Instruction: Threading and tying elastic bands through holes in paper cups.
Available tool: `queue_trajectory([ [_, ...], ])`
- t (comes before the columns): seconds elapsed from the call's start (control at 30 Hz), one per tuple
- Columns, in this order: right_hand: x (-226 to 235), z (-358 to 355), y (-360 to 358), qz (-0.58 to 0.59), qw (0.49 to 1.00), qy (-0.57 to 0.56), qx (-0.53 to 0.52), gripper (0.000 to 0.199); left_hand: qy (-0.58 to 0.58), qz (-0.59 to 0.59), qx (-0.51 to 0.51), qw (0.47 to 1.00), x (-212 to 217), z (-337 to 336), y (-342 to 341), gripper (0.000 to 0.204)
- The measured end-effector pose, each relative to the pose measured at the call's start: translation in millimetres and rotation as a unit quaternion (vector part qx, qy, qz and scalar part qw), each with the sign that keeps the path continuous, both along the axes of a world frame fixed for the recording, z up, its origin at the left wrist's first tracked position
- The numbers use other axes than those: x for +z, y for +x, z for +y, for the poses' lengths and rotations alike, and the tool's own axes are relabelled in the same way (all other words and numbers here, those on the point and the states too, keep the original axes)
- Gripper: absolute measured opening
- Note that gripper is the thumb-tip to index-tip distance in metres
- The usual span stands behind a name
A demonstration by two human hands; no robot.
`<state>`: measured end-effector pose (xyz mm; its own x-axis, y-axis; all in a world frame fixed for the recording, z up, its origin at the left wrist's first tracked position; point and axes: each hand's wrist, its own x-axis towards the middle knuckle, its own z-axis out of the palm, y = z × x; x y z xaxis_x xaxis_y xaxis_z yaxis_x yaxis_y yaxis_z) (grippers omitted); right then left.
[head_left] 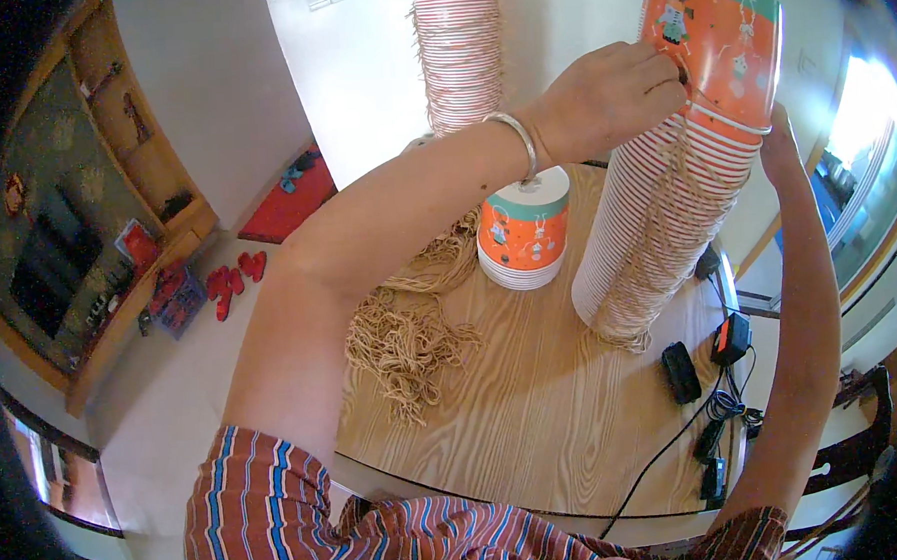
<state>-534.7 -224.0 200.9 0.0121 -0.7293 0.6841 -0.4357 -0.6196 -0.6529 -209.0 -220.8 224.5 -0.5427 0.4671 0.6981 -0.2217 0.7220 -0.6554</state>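
A tall, leaning stack of nested, upside-down paper buckets (631, 212) stands on the table in front of me, with tan cord loops (657, 241) hanging down its side. Its top bucket (724, 53) is orange with a green band and small printed figures. My left hand (616, 93), a bangle at its wrist, reaches to that bucket's side just above the rim. Its fingers are closed in a pinch; what lies between them is hidden. Beyond the stack's right side, my right hand (781, 145) rests against the top bucket's rim area, its fingers mostly hidden.
A short stack of buckets (526, 232) stands left of the tall one. Behind it rises another tall stack (459, 59). Tangled tan cord (407, 352) lies on the wooden table (535, 426). A black case (681, 372), an adapter (731, 338) and cables are at the right edge.
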Motion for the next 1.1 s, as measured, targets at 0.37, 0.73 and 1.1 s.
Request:
queue_trajectory([
  [0.37,2,12,10,-0.004,0.999,0.034,-0.012,0.034,0.024,-0.01,0.015,1.0,-7,2,2,0.024],
  [0.73,3,16,20,-0.011,0.996,0.038,-0.078,0.035,0.017,0.008,-0.003,1.0,-11,2,1,0.024],
  [1.1,-1,18,19,0.07,0.994,-0.038,-0.077,0.032,0.017,0.032,-0.017,0.999,-19,3,5,0.028],
])
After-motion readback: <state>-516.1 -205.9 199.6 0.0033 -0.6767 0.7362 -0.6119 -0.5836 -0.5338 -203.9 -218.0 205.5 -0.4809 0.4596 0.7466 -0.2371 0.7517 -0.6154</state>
